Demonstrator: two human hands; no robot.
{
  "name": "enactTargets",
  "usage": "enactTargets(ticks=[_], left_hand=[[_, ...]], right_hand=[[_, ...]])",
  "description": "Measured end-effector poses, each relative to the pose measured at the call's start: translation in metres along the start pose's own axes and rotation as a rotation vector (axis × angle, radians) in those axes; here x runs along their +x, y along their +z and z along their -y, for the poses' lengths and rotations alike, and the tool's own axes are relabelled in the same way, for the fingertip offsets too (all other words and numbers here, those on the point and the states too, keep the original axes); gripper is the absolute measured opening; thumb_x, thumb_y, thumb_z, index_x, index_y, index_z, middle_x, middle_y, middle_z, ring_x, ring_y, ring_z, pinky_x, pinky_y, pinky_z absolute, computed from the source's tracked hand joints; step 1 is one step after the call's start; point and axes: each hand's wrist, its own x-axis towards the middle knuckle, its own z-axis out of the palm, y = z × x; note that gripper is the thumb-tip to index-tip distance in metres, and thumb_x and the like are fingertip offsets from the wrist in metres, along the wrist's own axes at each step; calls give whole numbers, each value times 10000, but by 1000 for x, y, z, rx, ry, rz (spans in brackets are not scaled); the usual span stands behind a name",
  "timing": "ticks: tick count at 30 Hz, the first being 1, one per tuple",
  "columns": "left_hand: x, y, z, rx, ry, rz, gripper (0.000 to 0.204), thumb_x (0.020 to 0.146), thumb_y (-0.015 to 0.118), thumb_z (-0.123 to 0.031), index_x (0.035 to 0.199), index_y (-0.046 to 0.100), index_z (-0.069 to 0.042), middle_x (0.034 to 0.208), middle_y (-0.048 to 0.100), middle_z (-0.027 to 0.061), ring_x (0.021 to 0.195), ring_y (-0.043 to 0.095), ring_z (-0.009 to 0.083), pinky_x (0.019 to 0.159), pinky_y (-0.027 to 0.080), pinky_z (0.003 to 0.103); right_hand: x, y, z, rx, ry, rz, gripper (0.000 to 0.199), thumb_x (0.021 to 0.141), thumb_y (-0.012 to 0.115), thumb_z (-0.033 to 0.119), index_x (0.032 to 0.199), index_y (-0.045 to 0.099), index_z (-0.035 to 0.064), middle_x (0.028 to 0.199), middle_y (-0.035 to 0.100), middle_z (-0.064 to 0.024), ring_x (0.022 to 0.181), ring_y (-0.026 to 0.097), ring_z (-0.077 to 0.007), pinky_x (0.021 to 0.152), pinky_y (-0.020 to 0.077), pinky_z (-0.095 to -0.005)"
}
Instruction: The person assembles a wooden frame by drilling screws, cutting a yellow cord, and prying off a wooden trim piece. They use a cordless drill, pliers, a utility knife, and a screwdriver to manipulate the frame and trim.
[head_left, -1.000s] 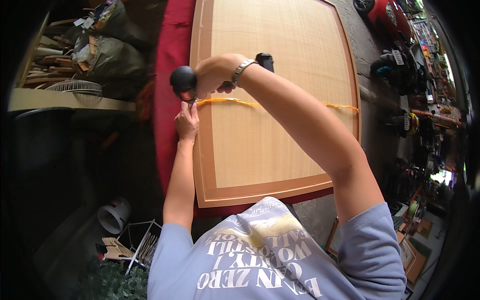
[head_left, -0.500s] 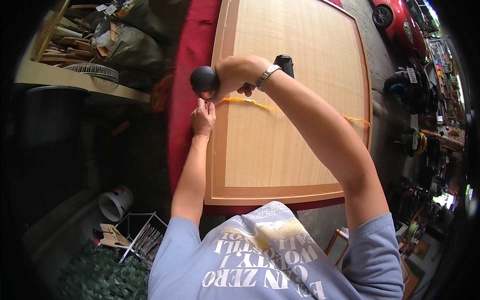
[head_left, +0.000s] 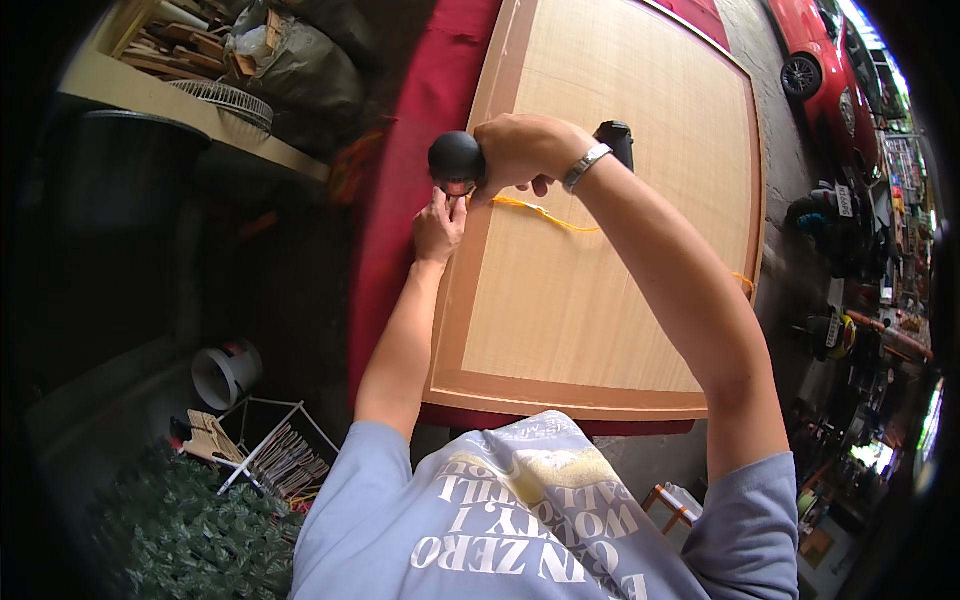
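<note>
A large wooden panel [head_left: 610, 260] with a pale woven-looking face and a brown wooden frame lies flat in front of me. My right hand [head_left: 525, 150] is wrapped round a black cordless drill [head_left: 455, 160] at the panel's left edge. The drill's rounded back faces me, and its dark base shows beyond my wrist; the drill tip is hidden. Just below the drill, my left hand [head_left: 438, 228] has its fingers pinched together by the frame's edge. What they hold, if anything, cannot be made out. A yellow-orange cord [head_left: 545, 213] runs across the panel.
Red cloth [head_left: 425, 110] lies under the panel. To the left are a ledge with wood scraps, a round wire grille [head_left: 228, 103], a white bucket [head_left: 227, 373] and leafy greenery [head_left: 200, 535]. A red car [head_left: 825, 75] and motorbikes stand to the right.
The view has shifted, so panel and hands appear farther right. Both hands keep their places at the frame's left edge, the right still round the drill.
</note>
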Motion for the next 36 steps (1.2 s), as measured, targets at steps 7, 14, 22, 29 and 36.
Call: enactTargets(ticks=[7,14,22,29,36], left_hand=[[1,-7,-9,-66,19,-11,189,894,590,-138,1032,513,-34,777,679,212,737,679,449,623,544,547],[1,-6,-6,-18,18,-9,187,855,562,-82,1030,516,-36,736,656,192,697,669,434,602,542,535],[-1,-7,-10,-42,57,-46,180,866,562,-99,1028,532,-25,765,669,195,724,677,430,633,551,525],[-1,-4,-11,-16,39,-35,268,928,656,-265,1008,542,-36,810,690,210,759,691,433,647,555,522],[-1,0,-6,-16,21,-45,325,927,690,-319,1010,556,-35,836,699,227,775,694,444,648,555,542]], right_hand=[[9,-5,-5,-36,18,115,376,785,833,337,932,728,7,741,695,-118,546,669,-200,513,557,-337],[13,-8,-6,-67,90,185,290,804,781,232,1019,699,57,742,622,-47,594,654,-176,527,537,-328],[22,-9,-7,-104,91,165,296,827,783,211,1043,650,58,699,601,-51,549,642,-174,469,528,-327],[20,-5,-7,-85,79,149,307,813,773,194,1077,658,87,704,595,-43,548,636,-180,472,521,-336],[14,-2,-6,-116,102,139,233,802,736,201,987,691,66,744,648,-53,608,659,-183,562,552,-328]])
